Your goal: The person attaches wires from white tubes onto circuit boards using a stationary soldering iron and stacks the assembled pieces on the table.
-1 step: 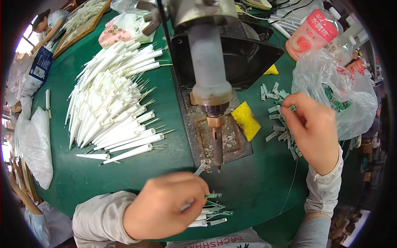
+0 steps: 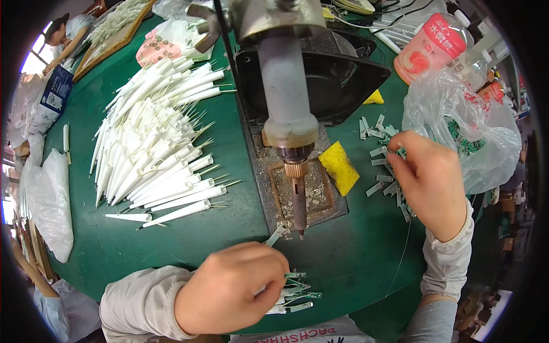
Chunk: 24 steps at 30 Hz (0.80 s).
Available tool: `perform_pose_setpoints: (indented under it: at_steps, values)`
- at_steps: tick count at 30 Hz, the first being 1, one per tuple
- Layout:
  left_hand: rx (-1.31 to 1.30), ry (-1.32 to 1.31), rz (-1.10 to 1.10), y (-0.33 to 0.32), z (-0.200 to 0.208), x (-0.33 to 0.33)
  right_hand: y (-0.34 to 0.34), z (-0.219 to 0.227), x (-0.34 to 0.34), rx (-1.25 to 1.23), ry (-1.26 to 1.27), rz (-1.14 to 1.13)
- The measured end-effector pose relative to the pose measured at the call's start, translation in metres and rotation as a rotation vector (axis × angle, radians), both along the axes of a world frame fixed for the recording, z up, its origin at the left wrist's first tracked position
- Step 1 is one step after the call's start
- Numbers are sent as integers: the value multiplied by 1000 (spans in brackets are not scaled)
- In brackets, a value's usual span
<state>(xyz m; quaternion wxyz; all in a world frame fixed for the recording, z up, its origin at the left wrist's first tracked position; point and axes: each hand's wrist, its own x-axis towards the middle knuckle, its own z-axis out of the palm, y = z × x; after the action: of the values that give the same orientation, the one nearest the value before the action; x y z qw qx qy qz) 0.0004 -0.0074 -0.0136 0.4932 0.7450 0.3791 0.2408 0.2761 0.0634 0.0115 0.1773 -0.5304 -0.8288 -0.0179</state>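
Observation:
My left hand [image 2: 229,291] is closed at the front of the table, thumb and fingers pinched together. A small green circuit board [image 2: 295,275] shows at its fingertips; whatever lies inside the grip is hidden. Beside it rest several white tubes [image 2: 277,310] with green boards at their ends. At the right, my right hand [image 2: 434,186] pinches a small circuit board [image 2: 401,152] over a loose pile of small grey-and-green boards [image 2: 378,177]. Between the hands a soldering iron [image 2: 299,200] points tip down from a clamp, with a small grey strip [image 2: 276,235] below its tip.
A large heap of white tapered tubes [image 2: 148,137] with wire ends covers the left. A yellow sponge [image 2: 339,168] lies on the iron's dirty base [image 2: 331,218], before a black fan [image 2: 320,74]. A plastic bag [image 2: 423,108] of boards and a pink-labelled bottle [image 2: 432,46] stand right.
My left hand has shifted slightly right and down beside the tubes with boards. The right hand has barely moved and stays at the board pile.

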Motion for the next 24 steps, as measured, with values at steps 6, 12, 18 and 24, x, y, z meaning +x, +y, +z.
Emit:
perform_pose_setpoints:
  at_steps: [6,12,18,24]
  values:
    - [304,173,-106,-7,-2,9,1,-18,4,-54,-294,18]
    - [530,282,75,9,0,-5,5,-27,4,37,-386,44]
    - [827,859,316,23,-1,-18,4,-25,-2,52,-257,-9]
    - [753,815,255,24,1,-20,-15,-3,-18,29,-40,106]
